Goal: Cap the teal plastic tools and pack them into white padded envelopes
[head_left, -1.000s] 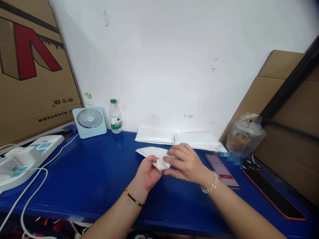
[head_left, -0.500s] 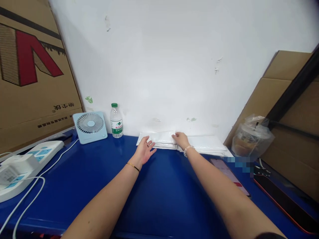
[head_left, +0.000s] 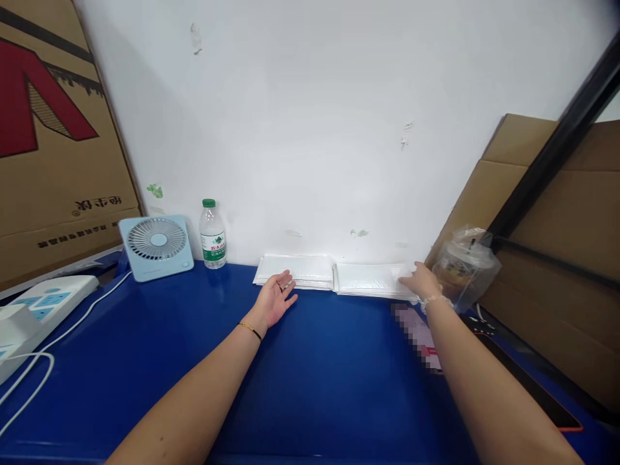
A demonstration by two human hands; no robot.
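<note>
Two low stacks of white padded mailers lie side by side against the wall, a left stack (head_left: 303, 266) and a right stack (head_left: 365, 278). My left hand (head_left: 275, 298) is at the front edge of the left stack, open, palm turned inward with fingers spread and nothing held. At the far right end of the right stack is my right hand (head_left: 423, 283). Its thumb and forefinger are apart, with the forefinger on the top mailer's corner; the other fingers are partly hidden. A clear beaded bracelet (head_left: 436, 302) circles the right wrist.
On the blue table (head_left: 310, 374), a light-blue fan (head_left: 159, 245) and a green-capped water bottle (head_left: 213, 236) stand left. A white power strip (head_left: 62, 290) with cables lies nearer. Right are a bagged drink cup (head_left: 465, 265), a phone (head_left: 420, 332), a dark red-edged device (head_left: 533, 387) and cardboard (head_left: 489, 174).
My right hand has left the inner end of the left stack and moved right to the outer end of the right stack. My left hand stays open by the left stack. The view has shifted right.
</note>
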